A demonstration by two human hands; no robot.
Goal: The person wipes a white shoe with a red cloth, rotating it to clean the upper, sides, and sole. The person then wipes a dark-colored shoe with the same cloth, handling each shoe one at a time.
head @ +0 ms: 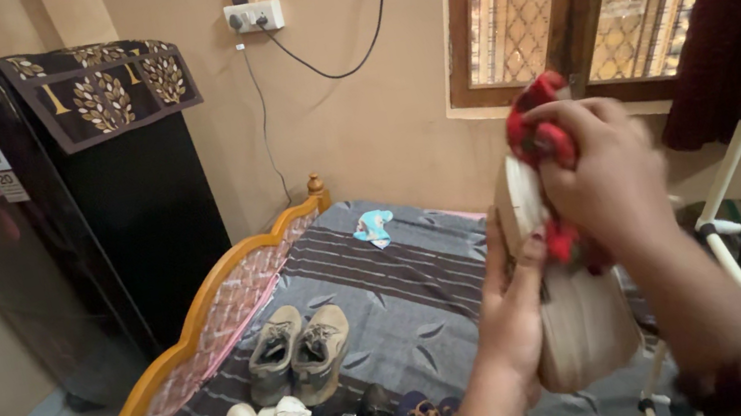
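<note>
Left grip (509, 300) under cream shoe (579, 324), right grip (603, 172) with red cloth (542, 142) above.

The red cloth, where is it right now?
In the head view, right of centre, the red cloth is bunched in the right hand, pressed against the pale shoe that the left hand holds from below.

My left hand (513, 307) is bare, with dark polish on the thumbnail and a dark red, gold-trimmed bangle at the wrist. My right hand (612, 181) is bare too; its wrist carries dark bangles and a gold one, somewhat blurred.
</note>
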